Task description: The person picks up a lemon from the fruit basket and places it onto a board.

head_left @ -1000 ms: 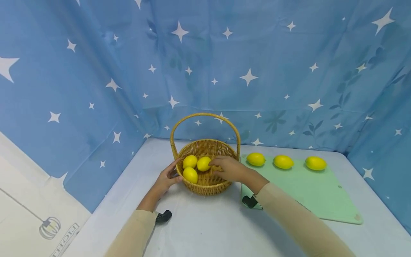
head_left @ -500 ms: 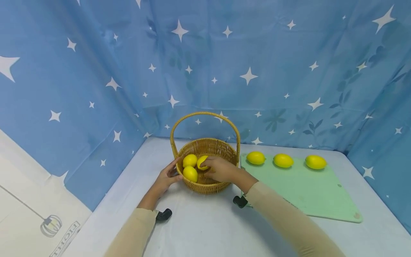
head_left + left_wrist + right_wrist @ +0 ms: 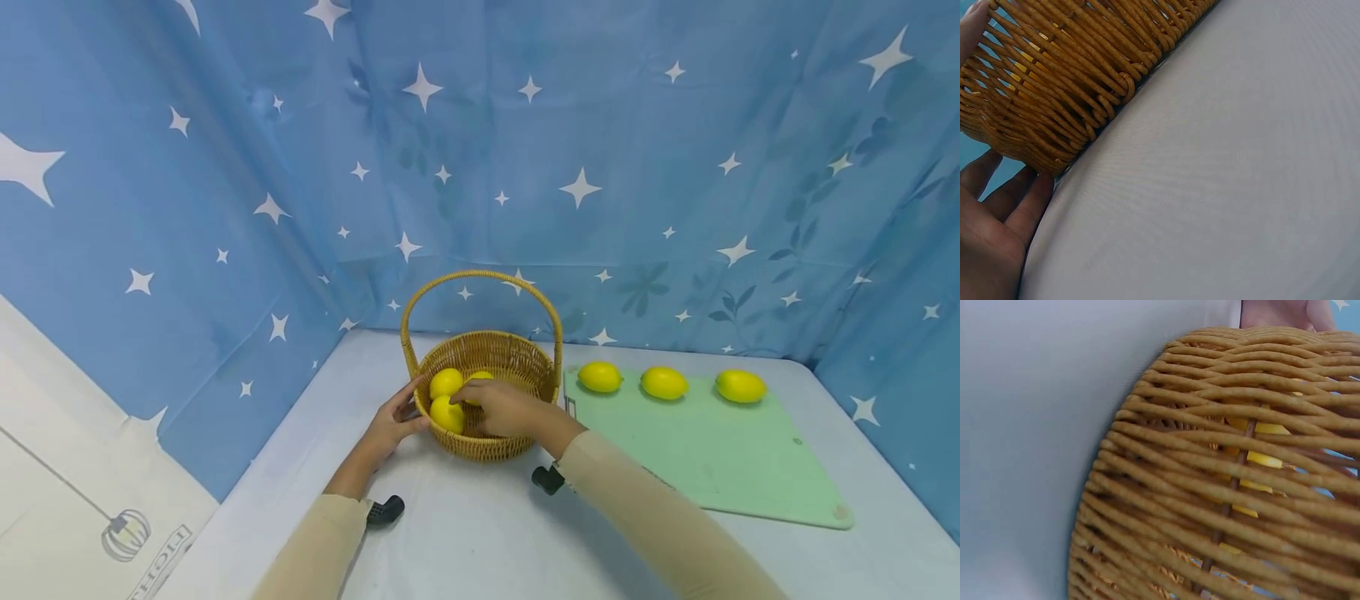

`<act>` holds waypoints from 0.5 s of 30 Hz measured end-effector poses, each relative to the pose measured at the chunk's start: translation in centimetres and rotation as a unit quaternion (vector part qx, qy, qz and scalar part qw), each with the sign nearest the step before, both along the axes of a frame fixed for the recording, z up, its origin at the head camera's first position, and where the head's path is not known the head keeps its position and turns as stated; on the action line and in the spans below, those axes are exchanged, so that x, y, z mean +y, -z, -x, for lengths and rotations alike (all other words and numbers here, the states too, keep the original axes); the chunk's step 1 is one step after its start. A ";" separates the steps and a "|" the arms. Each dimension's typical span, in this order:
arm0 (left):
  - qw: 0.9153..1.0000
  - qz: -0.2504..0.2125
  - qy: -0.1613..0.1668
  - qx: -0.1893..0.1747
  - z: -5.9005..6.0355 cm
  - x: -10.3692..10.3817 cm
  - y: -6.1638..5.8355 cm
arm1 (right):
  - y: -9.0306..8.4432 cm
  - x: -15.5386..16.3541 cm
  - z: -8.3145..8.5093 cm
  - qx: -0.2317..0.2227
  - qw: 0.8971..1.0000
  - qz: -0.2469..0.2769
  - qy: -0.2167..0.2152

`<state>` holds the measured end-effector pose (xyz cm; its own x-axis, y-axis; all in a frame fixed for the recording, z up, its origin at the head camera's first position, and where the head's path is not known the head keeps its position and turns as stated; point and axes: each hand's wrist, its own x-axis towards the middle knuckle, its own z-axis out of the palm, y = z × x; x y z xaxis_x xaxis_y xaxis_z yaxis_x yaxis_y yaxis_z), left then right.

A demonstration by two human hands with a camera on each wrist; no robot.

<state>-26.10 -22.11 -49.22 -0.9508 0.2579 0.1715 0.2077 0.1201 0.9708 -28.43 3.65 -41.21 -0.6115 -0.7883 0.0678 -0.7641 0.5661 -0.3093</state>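
Note:
A round wicker basket (image 3: 487,450) with a tall handle stands on the white table, holding three lemons on its left side. My left hand (image 3: 386,429) rests against the basket's left side, thumb near the front rim and fingers spread along the wall; the left wrist view shows these fingertips touching the weave. My right hand (image 3: 506,408) reaches inside from the right, forefinger extended over the top of the front lemon (image 3: 447,416), thumb apart below. Beside that lemon lies the left lemon (image 3: 446,382). The third lemon (image 3: 480,376) is mostly hidden behind my right hand.
A pale green cutting board (image 3: 705,450) lies right of the basket, with three more lemons (image 3: 664,382) in a row along its far edge. A blue star-patterned curtain (image 3: 637,167) rises behind the table. Black wrist-worn pieces (image 3: 547,479) stick out under both sleeves.
My right hand has moved left inside the basket, from the rear right lemon across to the front lemon. The left hand stays at the basket's side. The head view has shifted slightly.

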 end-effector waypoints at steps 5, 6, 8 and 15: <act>1.000 0.004 0.002 -0.001 0.2 0.1 0.0 | -0.2 -0.6 -0.1 -0.004 1.000 -0.008 -0.003; 1.000 0.004 0.002 -0.001 0.3 0.1 0.1 | -0.2 -0.7 -0.1 -0.003 1.000 -0.008 -0.005; 1.000 0.003 0.003 -0.001 0.4 0.0 0.1 | -0.2 -1.0 0.0 -0.001 1.000 -0.007 -0.014; 1.000 0.004 0.010 0.008 0.2 -0.1 0.2 | 0.7 -1.8 0.4 0.005 0.999 0.001 -0.044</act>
<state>-26.34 -22.21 -49.37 -0.9423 0.2787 0.1854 0.2266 0.1235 0.9661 -28.81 1.86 -41.88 -0.5398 -0.8384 0.0761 -0.8136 0.4963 -0.3029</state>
